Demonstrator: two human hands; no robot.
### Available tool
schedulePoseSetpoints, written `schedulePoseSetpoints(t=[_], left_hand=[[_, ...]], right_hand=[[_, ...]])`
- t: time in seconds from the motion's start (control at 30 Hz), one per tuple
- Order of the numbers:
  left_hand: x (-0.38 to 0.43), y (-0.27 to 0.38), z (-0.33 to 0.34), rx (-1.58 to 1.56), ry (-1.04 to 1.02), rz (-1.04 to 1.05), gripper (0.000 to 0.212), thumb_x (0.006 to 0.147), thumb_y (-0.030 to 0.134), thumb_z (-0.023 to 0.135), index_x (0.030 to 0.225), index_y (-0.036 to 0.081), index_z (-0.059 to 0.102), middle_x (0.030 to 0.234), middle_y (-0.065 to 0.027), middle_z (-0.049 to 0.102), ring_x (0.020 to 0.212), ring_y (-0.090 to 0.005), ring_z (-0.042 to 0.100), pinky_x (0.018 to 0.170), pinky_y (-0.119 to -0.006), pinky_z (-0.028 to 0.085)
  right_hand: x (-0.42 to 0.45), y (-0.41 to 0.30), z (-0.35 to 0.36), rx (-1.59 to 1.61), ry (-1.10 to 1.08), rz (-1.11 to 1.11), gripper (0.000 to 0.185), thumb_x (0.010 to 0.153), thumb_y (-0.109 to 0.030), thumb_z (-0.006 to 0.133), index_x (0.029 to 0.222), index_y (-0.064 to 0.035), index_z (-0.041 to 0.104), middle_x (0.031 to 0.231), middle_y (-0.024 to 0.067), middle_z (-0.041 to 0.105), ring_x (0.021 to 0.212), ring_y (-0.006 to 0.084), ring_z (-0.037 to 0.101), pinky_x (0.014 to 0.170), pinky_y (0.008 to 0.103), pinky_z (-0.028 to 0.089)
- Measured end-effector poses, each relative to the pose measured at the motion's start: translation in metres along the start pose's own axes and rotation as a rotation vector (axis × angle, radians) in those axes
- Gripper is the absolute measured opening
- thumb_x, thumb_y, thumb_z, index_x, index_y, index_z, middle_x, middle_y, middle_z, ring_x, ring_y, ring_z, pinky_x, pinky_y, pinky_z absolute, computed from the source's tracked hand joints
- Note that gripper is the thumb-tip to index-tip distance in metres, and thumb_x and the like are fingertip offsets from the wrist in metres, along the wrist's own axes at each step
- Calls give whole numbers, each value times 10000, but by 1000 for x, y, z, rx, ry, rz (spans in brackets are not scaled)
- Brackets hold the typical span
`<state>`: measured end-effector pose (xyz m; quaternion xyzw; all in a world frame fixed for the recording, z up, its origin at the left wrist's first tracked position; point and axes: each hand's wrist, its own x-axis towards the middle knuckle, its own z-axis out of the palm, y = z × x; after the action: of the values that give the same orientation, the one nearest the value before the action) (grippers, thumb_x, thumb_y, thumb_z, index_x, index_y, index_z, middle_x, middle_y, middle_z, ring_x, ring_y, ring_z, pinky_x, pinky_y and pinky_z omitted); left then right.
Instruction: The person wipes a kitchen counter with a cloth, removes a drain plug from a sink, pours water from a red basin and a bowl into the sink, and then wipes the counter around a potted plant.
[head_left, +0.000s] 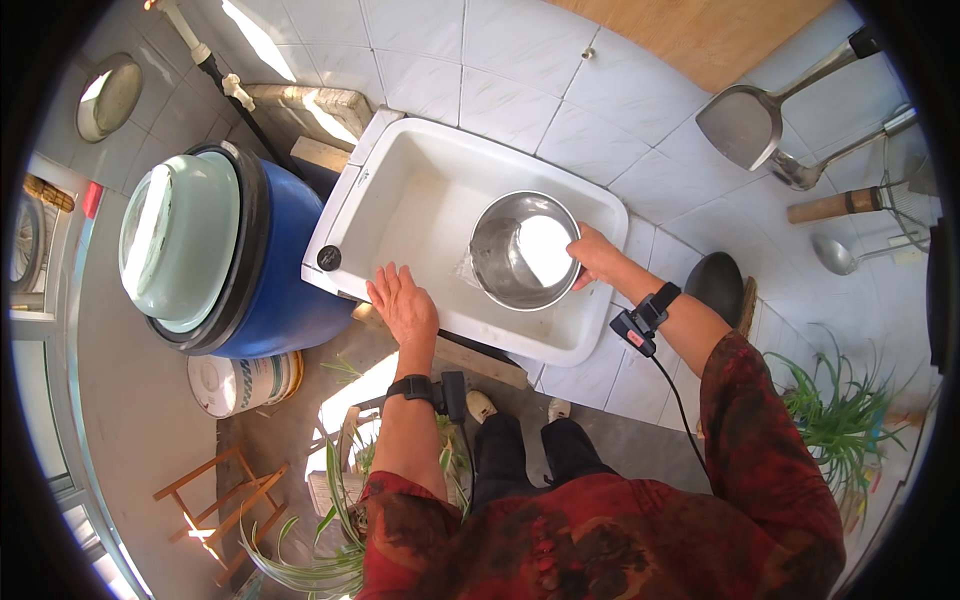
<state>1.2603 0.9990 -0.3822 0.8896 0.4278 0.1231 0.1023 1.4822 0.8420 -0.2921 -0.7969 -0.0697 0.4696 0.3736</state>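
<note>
My right hand (592, 256) grips the right rim of a round stainless steel pot (496, 251), its mouth facing up towards me. The pot is over the right half of a white ceramic sink (420, 199); whether it touches the sink floor cannot be seen. Bright light reflects inside it, and a clear, water-like patch shows at its left lip. My left hand (405, 304) is at the sink's near left rim, palm down and fingers slightly apart, holding nothing. A round black cap (328, 258) sits on the sink's left corner.
Left of the sink stands a blue plastic barrel (289, 259) with a pale green enamel basin (187, 240) on top. A spatula (742, 124) and ladle (834, 253) hang on the right wall. Potted plants (836, 409) and a wooden folding frame (225, 510) stand nearby.
</note>
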Motion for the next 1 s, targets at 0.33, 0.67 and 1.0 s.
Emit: schedulePoseSetpoints(t=[0.33, 0.67, 1.0], left_hand=[[3, -1, -1, 18, -28, 25, 312, 838, 201, 381, 1083, 38, 484, 1208, -124, 414, 1217, -271, 247, 1025, -414, 61], [-38, 43, -71, -1137, -735, -530, 500, 833, 411, 418, 1139, 15, 426, 1130, -162, 466, 1021, -298, 484, 758, -406, 431], [-23, 34, -118, -1253, -668, -651, 372, 680, 5, 362, 971, -227, 360, 830, -274, 526, 618, -352, 589, 453, -357, 548]], right_hand=[[-28, 41, 23, 631, -62, 115, 356, 711, -36, 406, 1028, 126, 402, 798, 262, 544, 613, 339, 594, 514, 394, 532], [-84, 56, 70, 929, -191, -3, 420, 745, -47, 386, 1138, 47, 272, 887, 236, 514, 665, 323, 589, 525, 381, 534], [-119, 65, 61, 787, -347, 27, 777, 796, -348, 520, 1292, 26, 53, 1184, 248, 382, 710, 266, 586, 533, 309, 506]])
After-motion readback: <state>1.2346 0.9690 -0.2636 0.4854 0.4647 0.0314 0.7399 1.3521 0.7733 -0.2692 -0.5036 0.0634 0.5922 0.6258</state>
